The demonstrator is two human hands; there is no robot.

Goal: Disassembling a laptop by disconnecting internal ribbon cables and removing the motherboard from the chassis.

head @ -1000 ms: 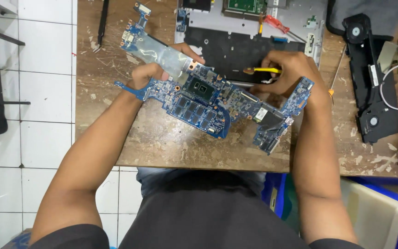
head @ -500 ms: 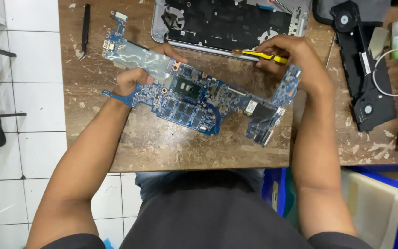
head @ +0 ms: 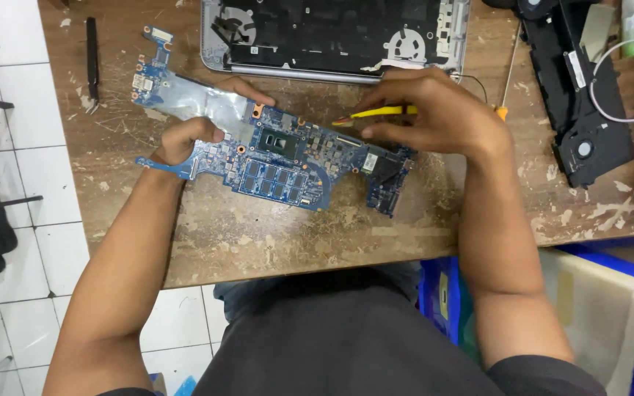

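Bare scarred wooden tabletop lay open near the person; the opened silver laptop base blocked the far edge, black fan assembly crowded the right.

Blue laptop motherboard lying flat and slanted on the worn wooden table, dark square processor chip facing up, silver-shielded end at far left, yellow-handled tool angled over its right half

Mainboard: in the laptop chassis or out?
Out. The blue mainboard lies on the wooden table, in front of the opened laptop chassis; left hand steadies it, right hand holds a yellow tool.
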